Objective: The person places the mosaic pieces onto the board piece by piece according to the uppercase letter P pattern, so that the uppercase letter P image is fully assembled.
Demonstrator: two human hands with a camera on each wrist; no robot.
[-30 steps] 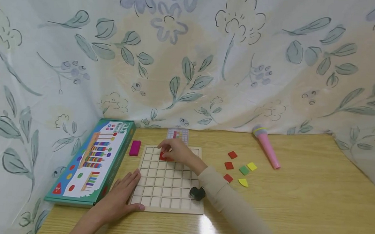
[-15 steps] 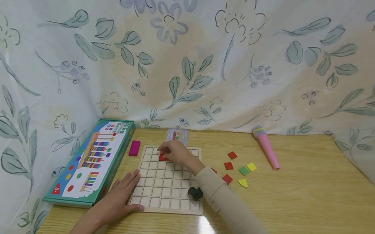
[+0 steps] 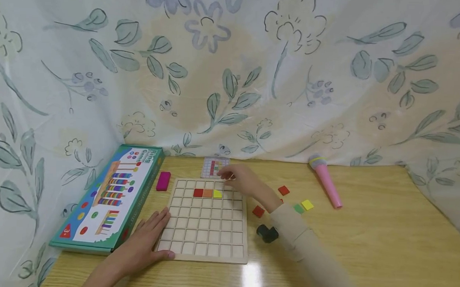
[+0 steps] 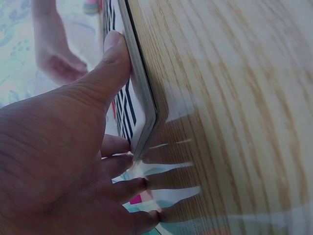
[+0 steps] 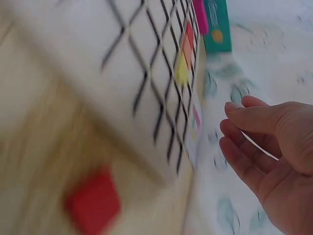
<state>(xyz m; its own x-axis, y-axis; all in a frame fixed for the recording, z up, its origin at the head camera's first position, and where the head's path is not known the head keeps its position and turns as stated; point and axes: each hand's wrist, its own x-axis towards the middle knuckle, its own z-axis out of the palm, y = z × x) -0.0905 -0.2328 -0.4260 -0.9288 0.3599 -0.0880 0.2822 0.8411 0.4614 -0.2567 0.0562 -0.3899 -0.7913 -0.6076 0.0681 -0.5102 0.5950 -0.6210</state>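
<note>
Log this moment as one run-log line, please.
left hand: rests on grid board | right hand: open, empty, above board's far edge | board row: red, orange, yellow tiles

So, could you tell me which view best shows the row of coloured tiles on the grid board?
The head view: the coloured tiles sit sharp, red, orange, yellow. The right wrist view shows them blurred; the left wrist view shows none.

The right hand (image 3: 239, 181) hides part of the pattern card (image 3: 212, 167); its print is too small to read.
</note>
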